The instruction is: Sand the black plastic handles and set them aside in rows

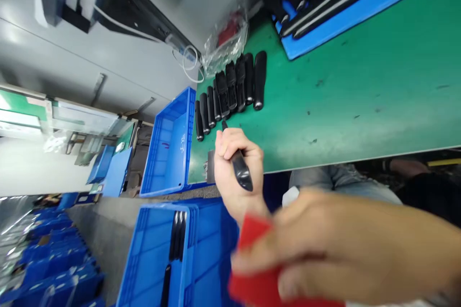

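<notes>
Head view: left hand [230, 177] grips one handle [241, 170], right hand [327, 240] grips red cloth [252, 285], several loose pieces [231, 86] seemingly left at twelve o'clock, others perhaps done in the crate [149, 254] at seven.

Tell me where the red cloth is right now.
The red cloth is blurred at the bottom of the head view, right of centre, in the grip of the right hand, below the left hand and its black handle.
</notes>
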Demonstrator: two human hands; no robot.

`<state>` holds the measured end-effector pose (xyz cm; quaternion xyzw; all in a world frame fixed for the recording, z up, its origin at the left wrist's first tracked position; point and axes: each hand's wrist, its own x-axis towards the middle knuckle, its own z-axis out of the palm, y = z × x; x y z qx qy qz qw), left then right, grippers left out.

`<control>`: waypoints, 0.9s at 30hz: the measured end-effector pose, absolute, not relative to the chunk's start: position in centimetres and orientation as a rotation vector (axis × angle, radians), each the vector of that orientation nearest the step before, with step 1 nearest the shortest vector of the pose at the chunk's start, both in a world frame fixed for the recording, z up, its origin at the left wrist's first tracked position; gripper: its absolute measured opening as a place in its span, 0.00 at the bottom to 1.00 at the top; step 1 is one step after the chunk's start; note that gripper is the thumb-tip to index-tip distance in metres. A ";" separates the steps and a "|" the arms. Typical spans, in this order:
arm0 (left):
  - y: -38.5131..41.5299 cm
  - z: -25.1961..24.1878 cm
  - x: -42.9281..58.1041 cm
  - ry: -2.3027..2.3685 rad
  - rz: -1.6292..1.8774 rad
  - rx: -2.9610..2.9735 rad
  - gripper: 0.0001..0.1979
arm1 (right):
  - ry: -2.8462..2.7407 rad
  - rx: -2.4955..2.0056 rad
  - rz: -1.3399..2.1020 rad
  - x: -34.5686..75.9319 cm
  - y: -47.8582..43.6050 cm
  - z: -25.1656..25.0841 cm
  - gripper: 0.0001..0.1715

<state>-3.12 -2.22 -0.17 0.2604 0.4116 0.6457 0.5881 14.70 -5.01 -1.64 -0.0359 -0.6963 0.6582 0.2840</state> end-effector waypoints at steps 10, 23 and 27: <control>1.0 -0.6 -1.3 0.793 1.243 0.618 0.27 | -1.162 -0.602 1.714 21.7 -5.3 -5.0 0.16; 18.2 -4.4 3.7 2.277 0.312 2.295 0.24 | -0.960 -0.951 1.387 24.9 -6.2 -6.2 0.17; 18.5 -5.5 5.1 2.228 0.197 2.455 0.22 | -0.800 -0.969 1.417 26.1 -7.5 -6.1 0.19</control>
